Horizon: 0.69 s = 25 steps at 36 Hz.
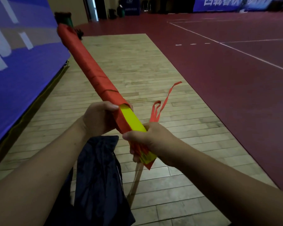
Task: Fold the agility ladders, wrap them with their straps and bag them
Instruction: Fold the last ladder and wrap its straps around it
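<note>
Your left hand [100, 116] curls round the folded ladder [91, 70] at the wrap's edge and your right hand [147, 141] clenches its bare yellow end and loose strap [163, 101], held above the floor [137, 62]; it is likely light, stiff and slick, so grip the wrapped part.

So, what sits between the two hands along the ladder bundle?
Head view: an unwrapped stretch of yellow rungs, edged by red strap, spans from the left hand to the right hand.
</note>
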### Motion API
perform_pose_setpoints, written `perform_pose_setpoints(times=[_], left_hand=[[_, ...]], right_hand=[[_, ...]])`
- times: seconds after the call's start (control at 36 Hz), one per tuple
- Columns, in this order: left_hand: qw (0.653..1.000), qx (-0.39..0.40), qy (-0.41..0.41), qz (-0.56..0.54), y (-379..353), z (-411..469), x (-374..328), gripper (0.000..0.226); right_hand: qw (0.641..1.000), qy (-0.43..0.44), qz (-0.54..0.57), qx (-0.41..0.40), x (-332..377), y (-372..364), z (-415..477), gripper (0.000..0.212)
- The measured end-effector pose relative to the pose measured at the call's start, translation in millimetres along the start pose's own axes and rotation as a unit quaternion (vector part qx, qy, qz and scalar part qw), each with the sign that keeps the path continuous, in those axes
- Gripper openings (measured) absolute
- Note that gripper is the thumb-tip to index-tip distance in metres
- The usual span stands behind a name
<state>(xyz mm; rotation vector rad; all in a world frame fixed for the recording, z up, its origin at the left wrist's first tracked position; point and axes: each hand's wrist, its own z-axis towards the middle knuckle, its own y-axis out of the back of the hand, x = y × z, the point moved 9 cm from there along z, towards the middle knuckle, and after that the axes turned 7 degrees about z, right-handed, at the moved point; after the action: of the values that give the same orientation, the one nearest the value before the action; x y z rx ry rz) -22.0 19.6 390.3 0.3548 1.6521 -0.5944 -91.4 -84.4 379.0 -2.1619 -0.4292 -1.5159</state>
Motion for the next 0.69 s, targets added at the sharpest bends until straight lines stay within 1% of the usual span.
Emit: perform_pose_setpoints(times=[0.06, 0.08, 0.14, 0.17, 0.19, 0.22, 0.28, 0.33, 0.39, 0.42, 0.44, 0.47, 0.5, 0.53, 0.56, 0.58, 0.61, 0.64, 0.67, 0.69], left_hand=[[0.997, -0.025, 0.069, -0.002, 10.4, -2.8, 15.0, 0.065], [0.993, -0.032, 0.116, 0.020, 12.8, -5.7, 24.1, 0.066], [0.973, -0.036, 0.193, 0.122, 16.2, -13.3, 39.4, 0.067], [0.960, -0.045, 0.208, 0.179, 16.9, -14.2, 42.5, 0.064], [0.952, -0.065, 0.207, 0.217, 17.5, -13.8, 41.7, 0.057], [0.949, -0.090, 0.196, 0.231, 16.7, -12.2, 40.0, 0.051], [0.952, -0.127, 0.176, 0.217, 10.1, -7.3, 38.1, 0.044], [0.963, -0.144, 0.155, 0.168, 0.2, -0.6, 36.7, 0.047], [0.970, -0.173, 0.124, 0.121, -3.0, 6.3, 32.9, 0.056], [0.970, -0.190, 0.101, 0.109, -1.8, 9.2, 28.9, 0.058], [0.971, -0.203, 0.075, 0.104, -0.9, 11.3, 22.5, 0.054], [0.973, -0.204, 0.049, 0.097, 0.0, 12.2, 16.1, 0.046], [0.977, -0.193, 0.025, 0.089, 0.6, 12.5, 10.4, 0.039], [0.982, -0.168, 0.005, 0.086, 1.0, 11.9, 5.3, 0.035], [0.987, -0.129, -0.011, 0.091, 0.6, 11.0, 0.6, 0.036], [0.991, -0.083, -0.025, 0.103, -1.3, 9.3, -4.3, 0.042], [0.992, -0.040, -0.037, 0.114, -3.4, 7.2, -8.2, 0.051], [0.992, -0.003, -0.044, 0.118, -6.0, 5.2, -11.6, 0.058], [0.992, 0.023, -0.048, 0.115, -8.8, 3.6, -14.1, 0.060], [0.992, 0.044, -0.048, 0.108, -12.3, 2.6, -15.5, 0.058]], right_hand=[[0.993, 0.041, -0.089, -0.069, 4.7, 7.9, 3.7, 0.020], [0.988, 0.051, -0.119, -0.088, 5.3, 12.9, 5.9, 0.020], [0.967, 0.062, -0.217, -0.121, 6.9, 24.1, 9.2, 0.021], [0.948, 0.068, -0.278, -0.143, 8.1, 31.1, 9.7, 0.023], [0.926, 0.073, -0.330, -0.167, 10.0, 36.4, 9.9, 0.025], [0.905, 0.079, -0.372, -0.189, 11.6, 40.3, 9.7, 0.025], [0.863, 0.088, -0.444, -0.222, 13.9, 44.1, 7.2, 0.023], [0.812, 0.108, -0.518, -0.245, 18.5, 41.8, 3.2, 0.023], [0.761, 0.129, -0.576, -0.269, 26.2, 35.6, -2.1, 0.026], [0.744, 0.138, -0.591, -0.279, 28.0, 33.4, -3.6, 0.029], [0.740, 0.153, -0.591, -0.284, 29.6, 30.7, -4.0, 0.032], [0.744, 0.174, -0.579, -0.283, 30.9, 27.9, -4.3, 0.033], [0.761, 0.191, -0.557, -0.274, 30.8, 25.8, -3.2, 0.033], [0.798, 0.202, -0.507, -0.256, 29.2, 25.7, -0.7, 0.032], [0.853, 0.191, -0.429, -0.230, 24.6, 28.2, 3.2, 0.033], [0.910, 0.160, -0.328, -0.195, 18.0, 30.6, 8.1, 0.037], [0.954, 0.116, -0.230, -0.155, 9.4, 30.7, 11.7, 0.041], [0.977, 0.075, -0.166, -0.110, 3.2, 27.8, 13.4, 0.044], [0.988, 0.046, -0.134, -0.064, 0.3, 22.5, 12.6, 0.044], [0.994, 0.032, -0.105, -0.022, -0.3, 17.6, 11.0, 0.038]])
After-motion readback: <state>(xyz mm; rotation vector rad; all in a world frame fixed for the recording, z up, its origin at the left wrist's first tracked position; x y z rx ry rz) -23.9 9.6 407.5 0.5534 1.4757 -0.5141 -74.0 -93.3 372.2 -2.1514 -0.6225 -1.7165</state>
